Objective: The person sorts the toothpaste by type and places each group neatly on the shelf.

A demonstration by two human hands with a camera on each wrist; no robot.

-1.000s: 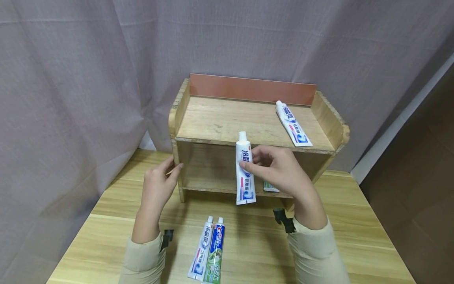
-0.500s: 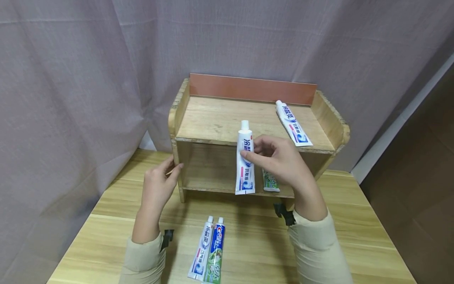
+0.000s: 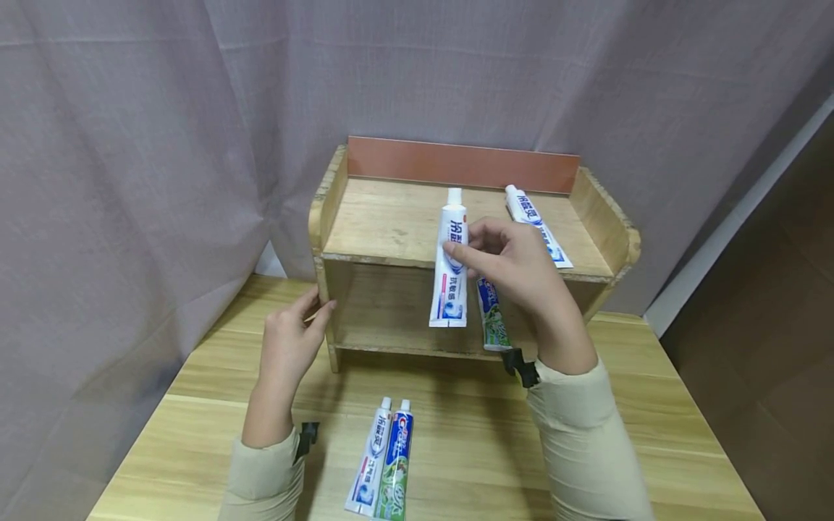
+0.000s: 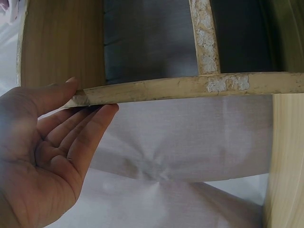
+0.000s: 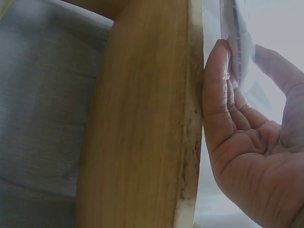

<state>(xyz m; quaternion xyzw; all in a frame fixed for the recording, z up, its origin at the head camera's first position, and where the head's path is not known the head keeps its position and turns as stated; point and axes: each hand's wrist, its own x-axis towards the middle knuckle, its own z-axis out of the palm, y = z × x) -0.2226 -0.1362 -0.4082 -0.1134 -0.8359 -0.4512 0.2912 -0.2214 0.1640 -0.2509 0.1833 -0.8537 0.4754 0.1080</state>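
My right hand (image 3: 515, 260) pinches a white toothpaste tube (image 3: 448, 293), cap up, between thumb and fingers. It is held in front of the upper tier of a small wooden shelf (image 3: 384, 217); in the right wrist view the tube (image 5: 240, 42) shows edge-on beside the wooden board. My left hand (image 3: 289, 344) grips the shelf's left side panel, its thumb (image 4: 57, 95) on one face and fingers on the other. A similar white tube (image 3: 521, 206) lies on the upper tier at the right, partly behind my right hand. A blue-green tube (image 3: 493, 318) lies on the lower tier.
On the table (image 3: 651, 405) in front of the shelf, a white toothpaste tube (image 3: 370, 463) and a blue-green one (image 3: 395, 470) lie side by side. A grey curtain (image 3: 417, 72) hangs behind. A brown panel (image 3: 769, 304) stands at the right.
My right hand has raised the white tube from before the lower tier to the upper one. More of the blue-green tube below now shows. My left hand stays on the side panel.
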